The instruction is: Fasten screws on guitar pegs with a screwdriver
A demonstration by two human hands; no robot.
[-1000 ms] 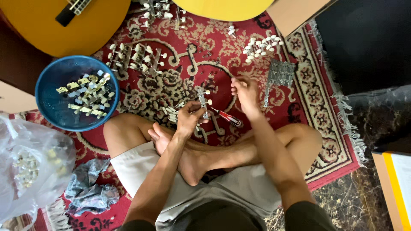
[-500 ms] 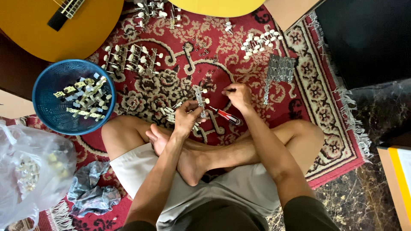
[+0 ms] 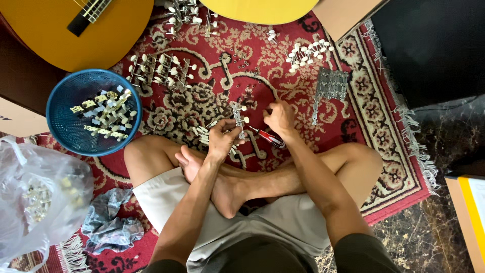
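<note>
The person sits cross-legged on a red patterned rug [image 3: 353, 101], both hands out over it just beyond the crossed feet. The left hand [image 3: 222, 140] is clamped on a metal tuning-machine strip [image 3: 239, 120] with pale knobs; the strip stands up out of the fingers toward 12 o'clock, roughly upright. The right hand [image 3: 279, 117] is closed with its fingers curled together, close beside the strip at about 3 o'clock of it — whether it pinches some small part there cannot be told. A red-handled screwdriver [image 3: 267, 137] lies on the rug just under the right hand, at about 4 o'clock from the strip, near the wrist but not gripped.

More loose strips lie on the rug just at 9 o'clock of the left hand. Well away at 9 o'clock sits a blue plastic basket [image 3: 65, 126] holding gold-coloured tuners. Rows of white-knobbed tuners [image 3: 161, 71] lie at 11 o'clock, another cluster [image 3: 308, 53] at 1 o'clock, with a flat metal piece [image 3: 329, 86] beside it. A guitar body [image 3: 60, 30] fills the top-left corner, and a clear plastic bag [image 3: 35, 202] lies at 8 o'clock.
</note>
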